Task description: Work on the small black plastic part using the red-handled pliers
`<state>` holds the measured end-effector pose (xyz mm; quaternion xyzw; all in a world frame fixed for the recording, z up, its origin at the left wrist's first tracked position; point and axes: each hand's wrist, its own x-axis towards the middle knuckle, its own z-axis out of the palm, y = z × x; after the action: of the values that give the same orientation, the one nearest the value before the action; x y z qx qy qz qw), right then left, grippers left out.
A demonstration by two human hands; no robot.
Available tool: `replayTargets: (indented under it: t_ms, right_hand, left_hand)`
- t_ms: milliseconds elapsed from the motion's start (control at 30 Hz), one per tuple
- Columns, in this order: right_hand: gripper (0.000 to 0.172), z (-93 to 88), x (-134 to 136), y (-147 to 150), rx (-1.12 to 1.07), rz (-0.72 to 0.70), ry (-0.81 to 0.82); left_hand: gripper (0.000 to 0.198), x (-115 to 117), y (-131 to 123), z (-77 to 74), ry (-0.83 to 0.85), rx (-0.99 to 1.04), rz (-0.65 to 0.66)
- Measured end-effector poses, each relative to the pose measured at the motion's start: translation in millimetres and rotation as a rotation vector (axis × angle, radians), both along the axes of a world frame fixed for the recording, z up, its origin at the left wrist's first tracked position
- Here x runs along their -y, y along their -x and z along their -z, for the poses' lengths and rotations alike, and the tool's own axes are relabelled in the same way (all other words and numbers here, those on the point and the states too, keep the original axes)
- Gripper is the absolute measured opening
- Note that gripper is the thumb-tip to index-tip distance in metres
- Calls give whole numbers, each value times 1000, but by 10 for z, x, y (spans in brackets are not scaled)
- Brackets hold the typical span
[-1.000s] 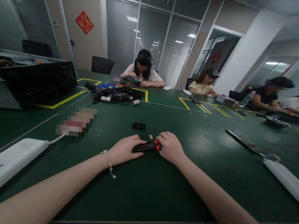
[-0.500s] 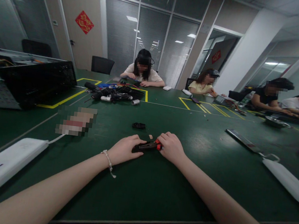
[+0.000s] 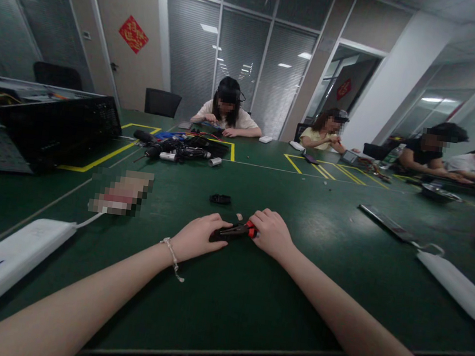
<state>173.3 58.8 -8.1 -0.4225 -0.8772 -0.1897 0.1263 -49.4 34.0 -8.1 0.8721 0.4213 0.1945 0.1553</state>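
Red-gripped dark metal pliers (image 3: 237, 231), probably stiff, weighty and best taken by the grips, sit inward from the green counter (image 3: 273, 309)'s near edge. The right hand (image 3: 271, 234) curls its fingers around them; the left hand (image 3: 199, 237) pinches a small black piece (image 3: 217, 235), likely light plastic.

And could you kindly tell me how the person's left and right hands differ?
The left hand wears a pale bracelet at its wrist, while the right hand has a bare wrist. The left hand holds a dark piece between thumb and fingers; the right hand curls around the red-handled pliers. Both are ungloved, close together over the green table.
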Motion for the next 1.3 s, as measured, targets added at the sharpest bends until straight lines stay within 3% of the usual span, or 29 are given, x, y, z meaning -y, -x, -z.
replayTargets:
  t_ms: [1300]
  right_hand:
    - [13,-18,12,10,17,-8,18]
  left_hand:
    - [40,-1,-4,-24,20,-5,-5]
